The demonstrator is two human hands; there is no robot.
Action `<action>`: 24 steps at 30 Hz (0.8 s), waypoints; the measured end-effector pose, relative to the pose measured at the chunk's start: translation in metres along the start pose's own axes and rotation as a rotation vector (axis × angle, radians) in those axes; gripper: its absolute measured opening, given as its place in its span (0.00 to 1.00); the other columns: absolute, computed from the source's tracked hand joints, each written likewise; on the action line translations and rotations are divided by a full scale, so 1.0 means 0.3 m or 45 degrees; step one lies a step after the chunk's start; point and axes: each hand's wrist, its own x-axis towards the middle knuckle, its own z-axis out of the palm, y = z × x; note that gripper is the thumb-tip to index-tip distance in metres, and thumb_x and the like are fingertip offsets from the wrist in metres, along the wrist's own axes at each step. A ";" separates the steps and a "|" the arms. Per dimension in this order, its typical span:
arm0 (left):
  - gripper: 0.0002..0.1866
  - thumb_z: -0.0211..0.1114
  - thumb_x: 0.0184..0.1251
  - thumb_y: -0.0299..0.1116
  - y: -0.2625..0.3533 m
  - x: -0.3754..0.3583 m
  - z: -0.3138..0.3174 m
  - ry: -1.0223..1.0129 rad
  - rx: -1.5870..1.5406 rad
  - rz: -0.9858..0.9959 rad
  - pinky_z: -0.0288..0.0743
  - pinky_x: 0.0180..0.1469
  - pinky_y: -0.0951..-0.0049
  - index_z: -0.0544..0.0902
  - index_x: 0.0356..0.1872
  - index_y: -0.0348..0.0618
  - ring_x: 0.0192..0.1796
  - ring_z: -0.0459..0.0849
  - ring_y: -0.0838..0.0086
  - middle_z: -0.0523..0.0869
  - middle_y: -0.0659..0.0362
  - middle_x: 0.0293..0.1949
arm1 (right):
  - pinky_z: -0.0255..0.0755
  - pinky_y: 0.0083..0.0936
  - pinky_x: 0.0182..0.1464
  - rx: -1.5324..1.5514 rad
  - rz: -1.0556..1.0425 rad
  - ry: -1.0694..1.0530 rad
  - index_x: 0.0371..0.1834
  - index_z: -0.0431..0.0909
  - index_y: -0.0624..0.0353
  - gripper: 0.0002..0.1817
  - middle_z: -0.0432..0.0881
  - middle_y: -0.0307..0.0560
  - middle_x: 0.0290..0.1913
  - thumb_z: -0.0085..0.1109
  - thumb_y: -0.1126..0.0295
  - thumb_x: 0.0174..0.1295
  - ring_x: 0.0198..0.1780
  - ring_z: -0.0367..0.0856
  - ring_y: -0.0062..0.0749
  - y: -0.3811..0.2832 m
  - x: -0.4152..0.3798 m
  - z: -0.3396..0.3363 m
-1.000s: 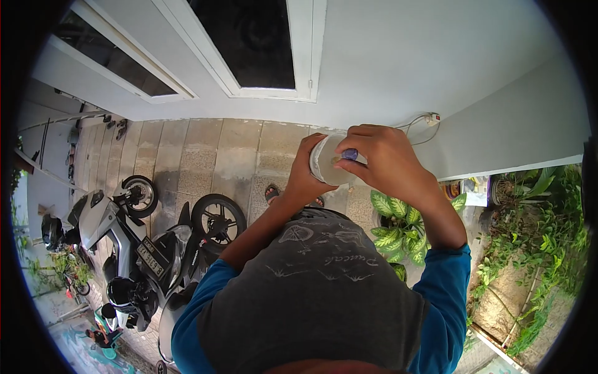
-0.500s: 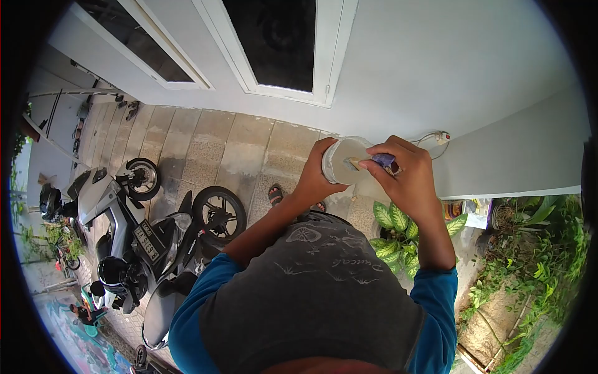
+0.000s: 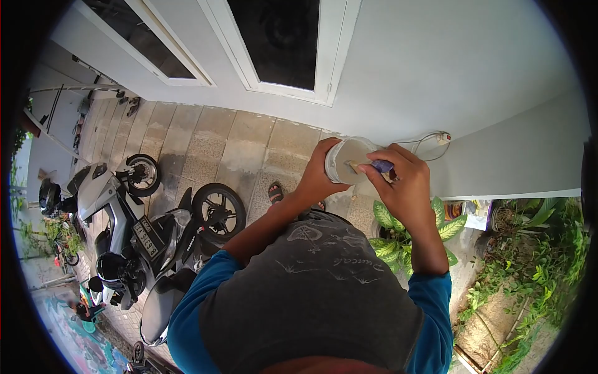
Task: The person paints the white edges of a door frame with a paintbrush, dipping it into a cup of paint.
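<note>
The left hand (image 3: 319, 174) is curled around the side of a small white tub (image 3: 346, 161), fingers wrapped behind its wall so the open mouth tips toward the person. The tub is held up in the air in front of the chest, close to the white wall (image 3: 436, 68) and above the paved floor (image 3: 218, 149); nothing carries it but that hand. The right hand (image 3: 402, 181) is closed in a pinch on a tool with a blue handle (image 3: 381, 166), whose pale tip reaches into the tub's grey-beige filling.

By its look the tub is thin plastic: light in itself, but made heavier by the paste inside, and likely to flex if squeezed hard. A wrap around the lower wall, as the left hand has it, seems the safest hold; the rim looks smeared and may be slippery. The filling looks thick and sticky, not runny, so it probably clings to the tool. The tool seems stiff and light, best held at the blue handle.

Below stand a leafy plant (image 3: 398, 234), a scooter (image 3: 124, 218) and a sandalled foot (image 3: 274, 193). A cable (image 3: 430, 138) runs along the wall.
</note>
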 end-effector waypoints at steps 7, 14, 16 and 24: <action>0.53 0.86 0.38 0.29 -0.006 0.001 -0.003 -0.009 0.061 0.036 0.73 0.64 0.63 0.63 0.68 0.40 0.64 0.77 0.65 0.75 0.51 0.60 | 0.73 0.32 0.28 -0.055 0.019 0.011 0.35 0.85 0.60 0.10 0.82 0.45 0.28 0.75 0.69 0.55 0.27 0.83 0.39 -0.019 -0.001 0.005; 0.54 0.87 0.38 0.29 0.006 0.003 -0.011 0.009 0.044 0.036 0.73 0.65 0.62 0.62 0.69 0.39 0.64 0.77 0.64 0.75 0.51 0.61 | 0.73 0.32 0.27 -0.037 0.059 -0.022 0.34 0.85 0.60 0.09 0.82 0.45 0.27 0.75 0.68 0.55 0.25 0.82 0.39 -0.028 0.000 0.016; 0.54 0.87 0.37 0.29 0.004 0.002 -0.017 -0.008 0.050 0.010 0.73 0.65 0.62 0.62 0.69 0.39 0.64 0.77 0.64 0.75 0.51 0.61 | 0.73 0.32 0.26 -0.073 0.005 0.012 0.34 0.85 0.60 0.09 0.82 0.45 0.27 0.75 0.68 0.55 0.24 0.81 0.39 -0.015 0.001 0.029; 0.53 0.86 0.39 0.30 0.003 0.003 -0.025 0.004 0.074 0.009 0.73 0.64 0.62 0.62 0.69 0.39 0.64 0.77 0.64 0.75 0.51 0.60 | 0.71 0.30 0.25 -0.036 0.069 -0.017 0.34 0.85 0.59 0.08 0.82 0.44 0.27 0.74 0.69 0.55 0.23 0.80 0.38 -0.011 0.006 0.039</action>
